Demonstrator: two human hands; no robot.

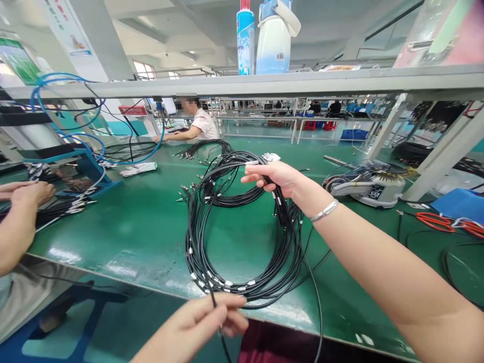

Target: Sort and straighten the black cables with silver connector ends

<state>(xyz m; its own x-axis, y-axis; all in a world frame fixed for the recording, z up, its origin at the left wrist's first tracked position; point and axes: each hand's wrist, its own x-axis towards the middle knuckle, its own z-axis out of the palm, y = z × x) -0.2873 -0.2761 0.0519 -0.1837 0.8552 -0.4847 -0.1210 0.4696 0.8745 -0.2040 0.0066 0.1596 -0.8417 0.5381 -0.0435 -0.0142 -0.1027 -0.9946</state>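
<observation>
While the right hand curls its fingers round the top of a black cable coil, the left hand pinches one loose cable between thumb and fingers at the bench's near edge. The coil rests on the green bench, between the two hands, with a second coil just behind. To work neatly, I'd keep the upper grip firm but not crushing, let the single strand follow the loop's natural curve without twisting, and mind the free length hanging over the edge, which could snag.
</observation>
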